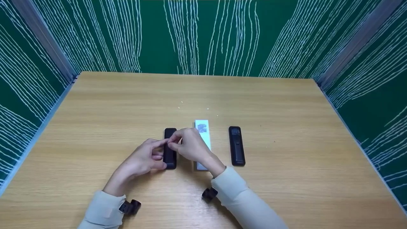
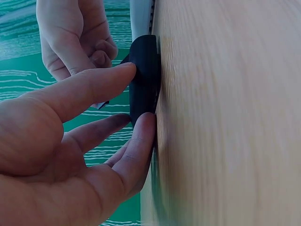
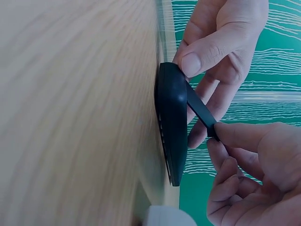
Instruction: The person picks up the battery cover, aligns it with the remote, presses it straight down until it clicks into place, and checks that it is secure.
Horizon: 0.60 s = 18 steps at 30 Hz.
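Note:
A black remote control (image 1: 170, 157) lies on the table in front of me, its buttons hidden. My left hand (image 1: 148, 159) holds it from the left side, with thumb and fingers on its edges. From its upper face a thin black battery cover (image 3: 201, 110) slants up, as the right wrist view shows. My right hand (image 1: 190, 146) pinches the raised end of this cover between thumb and index finger; its other fingers are curled in. Beneath the right hand and wrist lies a white remote control (image 1: 202, 126), partly covered from the head view.
A second black remote control (image 1: 237, 146) lies to the right of the white one. Several tiny pale specks are scattered farther back on the wooden table (image 1: 279, 111). Green walls (image 1: 159, 35) with white lines enclose the back and both sides.

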Available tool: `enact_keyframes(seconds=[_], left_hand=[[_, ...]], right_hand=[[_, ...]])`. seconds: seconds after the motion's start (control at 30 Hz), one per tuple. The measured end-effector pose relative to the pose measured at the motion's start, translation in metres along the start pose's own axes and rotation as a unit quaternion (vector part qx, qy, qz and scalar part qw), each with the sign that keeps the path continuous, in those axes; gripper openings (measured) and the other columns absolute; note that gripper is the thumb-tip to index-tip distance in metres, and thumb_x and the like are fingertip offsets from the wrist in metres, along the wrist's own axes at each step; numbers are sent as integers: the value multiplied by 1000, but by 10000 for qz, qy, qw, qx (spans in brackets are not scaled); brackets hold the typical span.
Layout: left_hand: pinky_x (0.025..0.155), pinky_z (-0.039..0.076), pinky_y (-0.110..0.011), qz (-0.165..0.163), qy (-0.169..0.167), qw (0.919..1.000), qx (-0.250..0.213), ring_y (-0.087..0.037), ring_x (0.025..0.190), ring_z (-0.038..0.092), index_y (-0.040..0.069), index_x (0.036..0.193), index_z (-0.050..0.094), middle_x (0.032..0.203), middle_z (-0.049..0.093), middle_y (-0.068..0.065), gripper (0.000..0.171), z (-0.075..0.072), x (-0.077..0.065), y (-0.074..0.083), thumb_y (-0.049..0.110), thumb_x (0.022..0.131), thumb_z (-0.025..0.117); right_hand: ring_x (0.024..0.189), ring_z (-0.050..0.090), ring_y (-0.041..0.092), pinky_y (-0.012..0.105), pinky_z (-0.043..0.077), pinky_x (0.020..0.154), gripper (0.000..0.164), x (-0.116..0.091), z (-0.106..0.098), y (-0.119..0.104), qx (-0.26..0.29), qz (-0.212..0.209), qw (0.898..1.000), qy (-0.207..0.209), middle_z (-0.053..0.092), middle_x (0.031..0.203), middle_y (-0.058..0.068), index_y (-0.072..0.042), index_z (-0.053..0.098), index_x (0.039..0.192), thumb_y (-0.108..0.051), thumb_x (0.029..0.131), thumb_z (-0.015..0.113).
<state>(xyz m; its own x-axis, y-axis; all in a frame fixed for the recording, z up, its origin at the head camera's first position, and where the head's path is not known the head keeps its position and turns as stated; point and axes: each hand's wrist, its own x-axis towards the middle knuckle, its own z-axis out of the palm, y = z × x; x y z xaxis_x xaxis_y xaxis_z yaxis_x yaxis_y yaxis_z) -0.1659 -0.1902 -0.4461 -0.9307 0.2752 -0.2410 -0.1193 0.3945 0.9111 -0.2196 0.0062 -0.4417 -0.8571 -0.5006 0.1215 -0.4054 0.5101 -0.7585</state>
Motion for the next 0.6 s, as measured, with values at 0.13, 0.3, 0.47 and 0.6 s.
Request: enact_keyframes(seconds=[0.13, 0.3, 0.47, 0.6], left_hand=[[110, 55, -41, -63, 18, 10000, 19, -42, 132, 59, 2, 160, 44, 146, 41, -25, 88, 0, 1, 0, -18, 81, 77], [111, 55, -41, -43, 39, 10000, 31, -39, 131, 59, 1, 160, 44, 147, 42, -24, 87, 0, 0, 0, -17, 81, 78], [110, 55, -42, -19, 51, 10000, 57, -39, 131, 59, 0, 159, 46, 146, 44, -24, 86, 0, 0, 1, -17, 81, 79], [111, 55, -42, -39, 53, 10000, 45, -39, 131, 59, 1, 159, 46, 145, 44, -23, 86, 0, 0, 1, -17, 81, 78]], right_hand=[[65, 54, 5, 18, 44, 57, 6, 0, 1, 0, -3, 48, 10000, 10, 77, 86, -4, -10, 83, 92, -9, 96, 78], [67, 55, 4, 17, 44, 57, 6, 1, 2, 0, -52, 59, 10000, 28, 77, 87, -3, -9, 83, 91, -9, 96, 78], [69, 57, 4, 17, 45, 58, 6, 1, 3, 1, -124, 45, 9999, 33, 78, 88, -1, -9, 82, 91, -9, 95, 79], [70, 58, 5, 17, 45, 59, 5, 2, 4, 2, -120, 59, 9999, 6, 78, 88, 0, -8, 82, 92, -8, 95, 79]])
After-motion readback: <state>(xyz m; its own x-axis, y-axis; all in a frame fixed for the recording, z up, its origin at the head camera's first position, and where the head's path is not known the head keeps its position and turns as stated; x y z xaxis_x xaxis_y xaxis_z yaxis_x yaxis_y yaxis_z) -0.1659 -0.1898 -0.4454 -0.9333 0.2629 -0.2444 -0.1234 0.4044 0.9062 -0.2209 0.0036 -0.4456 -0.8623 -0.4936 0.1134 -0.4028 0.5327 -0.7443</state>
